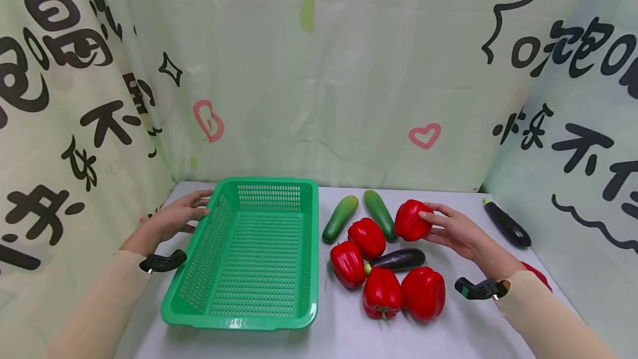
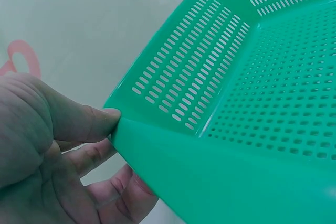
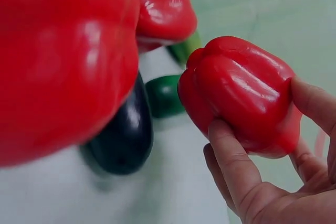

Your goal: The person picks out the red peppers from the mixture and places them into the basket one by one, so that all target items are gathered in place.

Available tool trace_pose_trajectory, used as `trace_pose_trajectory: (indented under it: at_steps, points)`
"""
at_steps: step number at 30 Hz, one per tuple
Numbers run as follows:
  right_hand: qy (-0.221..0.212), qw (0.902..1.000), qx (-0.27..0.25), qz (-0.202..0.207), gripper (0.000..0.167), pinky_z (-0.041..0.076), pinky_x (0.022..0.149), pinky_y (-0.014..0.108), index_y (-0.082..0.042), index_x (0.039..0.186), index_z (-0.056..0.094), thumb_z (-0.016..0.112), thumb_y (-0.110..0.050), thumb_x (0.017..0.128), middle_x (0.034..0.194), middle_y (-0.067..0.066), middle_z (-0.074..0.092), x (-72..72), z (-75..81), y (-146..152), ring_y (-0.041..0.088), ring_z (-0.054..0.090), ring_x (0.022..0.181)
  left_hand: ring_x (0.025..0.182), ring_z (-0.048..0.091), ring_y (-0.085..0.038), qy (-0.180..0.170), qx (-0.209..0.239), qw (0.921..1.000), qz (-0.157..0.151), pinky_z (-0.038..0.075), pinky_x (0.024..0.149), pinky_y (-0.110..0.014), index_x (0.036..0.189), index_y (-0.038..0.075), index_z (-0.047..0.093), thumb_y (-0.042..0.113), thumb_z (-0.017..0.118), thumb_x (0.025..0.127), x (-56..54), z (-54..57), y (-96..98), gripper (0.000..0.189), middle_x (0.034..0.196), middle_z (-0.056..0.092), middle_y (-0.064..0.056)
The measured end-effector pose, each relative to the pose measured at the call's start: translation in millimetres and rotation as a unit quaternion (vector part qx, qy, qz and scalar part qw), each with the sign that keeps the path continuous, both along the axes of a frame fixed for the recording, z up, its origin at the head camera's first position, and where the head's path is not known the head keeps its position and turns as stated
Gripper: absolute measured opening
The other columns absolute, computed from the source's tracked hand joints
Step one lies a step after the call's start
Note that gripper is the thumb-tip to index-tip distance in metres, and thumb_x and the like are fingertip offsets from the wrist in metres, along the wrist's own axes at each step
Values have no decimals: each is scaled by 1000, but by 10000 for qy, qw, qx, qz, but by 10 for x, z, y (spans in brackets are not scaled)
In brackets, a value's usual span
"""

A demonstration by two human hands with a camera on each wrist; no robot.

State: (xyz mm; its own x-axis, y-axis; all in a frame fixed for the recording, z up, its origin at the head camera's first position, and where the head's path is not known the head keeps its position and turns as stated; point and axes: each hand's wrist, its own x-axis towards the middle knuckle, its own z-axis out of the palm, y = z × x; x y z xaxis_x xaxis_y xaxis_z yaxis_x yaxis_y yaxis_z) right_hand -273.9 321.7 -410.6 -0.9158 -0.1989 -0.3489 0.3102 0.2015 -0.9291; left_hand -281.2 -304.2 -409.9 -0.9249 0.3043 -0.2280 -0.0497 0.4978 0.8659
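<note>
Left hand (image 1: pixel 180 216): fingers (image 2: pixel 92 156) pinching the rim near the far left corner of one green basket (image 1: pixel 239 321); rectangular, perforated, set left of centre on the white counter (image 1: pixel 346 339).
Right hand (image 1: pixel 456 231): fingers curled round one held red bell pepper (image 1: pixel 411 220), just right of the cucumbers; contact with the counter not clear.
Right of the basket: two green cucumbers, left (image 1: pixel 340 219) and right (image 1: pixel 380 215); in front, two red bell peppers, nearer (image 1: pixel 347 265) and farther (image 1: pixel 368 238); one dark eggplant (image 1: pixel 401 259), lying crosswise, stem end towards the basket.
Near side: two more red bell peppers, left (image 1: pixel 382 292) and right (image 1: pixel 423 294), close together.
Far right: second eggplant (image 1: pixel 507 225), well apart.
Behind the right sleeve (image 1: pixel 553 314): one red object (image 1: pixel 535 271), mostly hidden.
Backdrop: pale green curtain (image 1: pixel 309 93), black characters, pink hearts.
</note>
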Motion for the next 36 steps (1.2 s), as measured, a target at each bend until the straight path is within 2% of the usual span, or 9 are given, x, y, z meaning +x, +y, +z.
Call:
trace_pose_trajectory:
  at_steps: [10, 15, 21, 28, 33, 36]
  points:
    - [263, 9992, 132, 266, 77, 58, 95, 36, -4, 163, 17, 58, -37, 106, 157, 29, 35, 15, 172, -289, 15, 67, 108, 138, 45, -49, -42, 24, 10000, 24, 53, 95, -52, 164, 3, 11, 18, 46, 111, -13, -3, 0, 66, 163, 24, -33]
    - [359, 9985, 156, 394, 77, 58, 95, 36, -4, 162, 20, 60, -36, 105, 157, 29, 37, 28, 261, -467, 22, 66, 115, 138, 44, -49, -68, 56, 10000, 17, 52, 95, -53, 165, 3, 8, 18, 45, 111, -2, -19, -8, 67, 164, 22, -33]
    - [553, 9965, 169, 605, 72, 55, 100, 42, -3, 159, 27, 62, -33, 104, 152, 27, 44, 57, 342, -694, 27, 64, 118, 135, 48, -48, -29, 90, 10000, -2, 54, 92, -50, 165, 2, 7, 16, 44, 111, 14, -27, -21, 66, 163, 22, -34]
    - [791, 9934, 59, 832, 64, 57, 97, 42, -4, 154, 36, 65, -28, 103, 144, 22, 52, 73, 418, -943, 27, 63, 115, 126, 56, -38, -24, 187, 9998, 30, 54, 86, -42, 164, 2, 9, 15, 45, 111, 11, -32, -31, 66, 162, 24, -34]
    - [771, 9936, -49, 829, 60, 54, 102, 48, -5, 152, 39, 66, -25, 102, 142, 20, 54, 65, 456, -1129, 30, 61, 119, 121, 58, -33, -41, 259, 9996, 76, 55, 83, -39, 164, 2, 9, 14, 45, 111, 3, -38, -34, 66, 162, 24, -34]
    - [760, 9936, -139, 830, 59, 54, 101, 48, -5, 151, 41, 66, -24, 102, 141, 20, 54, 64, 470, -1239, 32, 59, 122, 119, 60, -31, -82, 303, 9994, 111, 55, 82, -39, 165, 2, 8, 14, 46, 111, -9, -37, -17, 67, 163, 23, -34]
